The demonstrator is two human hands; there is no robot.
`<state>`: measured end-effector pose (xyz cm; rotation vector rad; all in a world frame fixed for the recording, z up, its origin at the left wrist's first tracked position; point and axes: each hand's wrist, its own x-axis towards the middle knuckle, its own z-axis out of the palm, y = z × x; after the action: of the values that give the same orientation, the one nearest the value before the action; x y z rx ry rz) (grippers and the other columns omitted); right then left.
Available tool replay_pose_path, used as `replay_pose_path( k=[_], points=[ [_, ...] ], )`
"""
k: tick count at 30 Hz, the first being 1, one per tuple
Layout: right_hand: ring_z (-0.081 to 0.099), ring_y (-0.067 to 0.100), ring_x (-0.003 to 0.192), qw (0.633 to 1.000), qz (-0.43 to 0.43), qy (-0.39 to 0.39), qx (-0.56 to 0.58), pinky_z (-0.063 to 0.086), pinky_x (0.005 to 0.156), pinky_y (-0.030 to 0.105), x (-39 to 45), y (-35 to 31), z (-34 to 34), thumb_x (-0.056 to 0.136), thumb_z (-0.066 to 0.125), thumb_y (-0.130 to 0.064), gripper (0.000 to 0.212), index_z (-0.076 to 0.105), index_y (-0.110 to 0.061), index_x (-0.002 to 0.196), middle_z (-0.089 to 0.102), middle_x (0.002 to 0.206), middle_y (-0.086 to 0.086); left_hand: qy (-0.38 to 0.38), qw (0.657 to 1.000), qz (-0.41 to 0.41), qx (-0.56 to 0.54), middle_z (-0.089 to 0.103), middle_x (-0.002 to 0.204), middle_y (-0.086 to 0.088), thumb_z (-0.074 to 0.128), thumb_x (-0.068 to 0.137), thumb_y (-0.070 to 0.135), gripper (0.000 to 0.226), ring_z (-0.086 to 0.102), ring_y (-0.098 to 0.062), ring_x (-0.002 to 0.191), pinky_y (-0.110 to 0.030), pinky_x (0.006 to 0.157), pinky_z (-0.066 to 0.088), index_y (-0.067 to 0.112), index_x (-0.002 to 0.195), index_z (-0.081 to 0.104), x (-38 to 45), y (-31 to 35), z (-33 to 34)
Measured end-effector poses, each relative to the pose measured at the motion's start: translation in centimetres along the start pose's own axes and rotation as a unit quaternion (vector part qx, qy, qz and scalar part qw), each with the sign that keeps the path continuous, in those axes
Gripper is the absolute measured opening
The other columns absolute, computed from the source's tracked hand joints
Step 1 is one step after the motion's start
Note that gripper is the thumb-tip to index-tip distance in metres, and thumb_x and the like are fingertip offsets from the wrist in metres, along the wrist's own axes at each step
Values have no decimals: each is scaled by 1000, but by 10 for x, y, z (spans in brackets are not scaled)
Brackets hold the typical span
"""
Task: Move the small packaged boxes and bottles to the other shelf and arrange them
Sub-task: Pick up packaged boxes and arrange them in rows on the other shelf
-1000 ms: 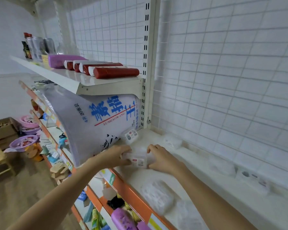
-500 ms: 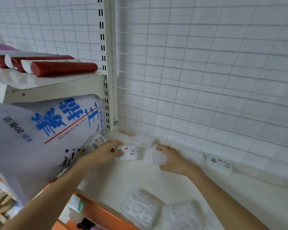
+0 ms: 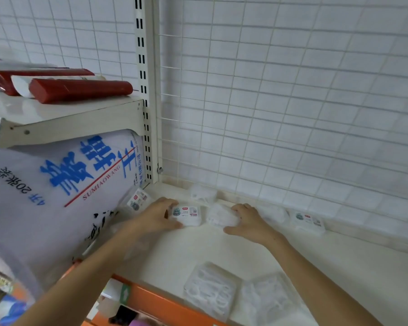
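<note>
Head view, looking down at a pale shelf (image 3: 222, 250) backed by a wire grid (image 3: 292, 102). Far left, a big sack (image 3: 57, 196) with blue lettering leans in from the next bay and crowds the corner, and a small labelled box (image 3: 139, 200) sits tilted against it, probably parked there for want of room. Above the sack, on an upper shelf (image 3: 64, 114), red tubes (image 3: 80, 89) lie on their sides, pointing toward the grid.

Next along, the left hand (image 3: 157, 216) has thumb and fingers curled round the left end of a labelled box (image 3: 186, 214), label up, base on the shelf. That reads as a placing grip: squaring the box into a row near the grid.

Just beside it lies a clear pack (image 3: 222, 216), and the right hand (image 3: 250, 222) cups its right edge, fingers bent over the top, thumb low at the front. Whether it truly grips or merely steadies, I cannot tell for sure; it looks like a light hold to nudge the pack up against its neighbour.

Behind them, tight to the grid, sits another clear pack (image 3: 201, 194). Further right a box (image 3: 307, 221) with a label rests along the back edge, apart from the hands, so the line seems to be forming along the rear.

Two flat clear trays (image 3: 210, 290) lie side by side near the front lip, not yet lined up.
</note>
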<state>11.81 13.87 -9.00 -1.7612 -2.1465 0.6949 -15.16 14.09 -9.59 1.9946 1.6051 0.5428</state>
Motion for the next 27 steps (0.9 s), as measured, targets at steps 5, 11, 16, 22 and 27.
replay_pose_path(
  k=[5, 11, 16, 22, 27],
  points=[
    [52, 13, 96, 996, -3, -11, 86, 42, 75, 21, -13, -4, -6, 81, 66, -36, 45, 48, -31, 122, 52, 102, -5, 13, 1000, 21, 20, 45, 121, -1, 72, 77, 33, 67, 47, -10, 102, -17, 83, 35, 15, 134, 41, -3, -1, 0],
    [51, 19, 48, 955, 141, 4, 261, 40, 51, 23, -26, -13, -9, 95, 36, -47, 55, 62, -4, 72, 65, 59, 10, 20, 998, 51, 10, 47, 118, 2, 73, 75, 31, 66, 46, -9, 102, -17, 83, 34, 17, 132, 44, -6, -6, -1],
    [51, 18, 38, 949, 207, 65, 230, 32, 38, 17, -37, -19, 0, 94, 21, -59, 68, 58, -6, 73, 63, 56, 15, 22, 997, 73, 18, 48, 122, 1, 72, 76, 33, 66, 45, -8, 103, -19, 87, 35, 17, 133, 43, -9, -5, -1],
    [50, 17, 50, 962, 191, 112, 159, 38, 43, 22, -42, -10, 4, 91, 41, -53, 46, 55, -11, 100, 59, 70, 8, 20, 996, 83, 16, 47, 119, 2, 71, 77, 35, 67, 46, -9, 102, -23, 91, 40, 17, 135, 42, -10, -7, 1],
    [54, 24, 108, 981, 172, 85, -1, 45, 88, 34, -50, -27, 13, 71, 66, -58, 73, 42, -20, 128, 46, 122, 3, 19, 995, 92, 39, 46, 118, 2, 70, 77, 38, 69, 44, -8, 98, -22, 85, 38, 16, 135, 40, -8, -9, 4]
  ],
)
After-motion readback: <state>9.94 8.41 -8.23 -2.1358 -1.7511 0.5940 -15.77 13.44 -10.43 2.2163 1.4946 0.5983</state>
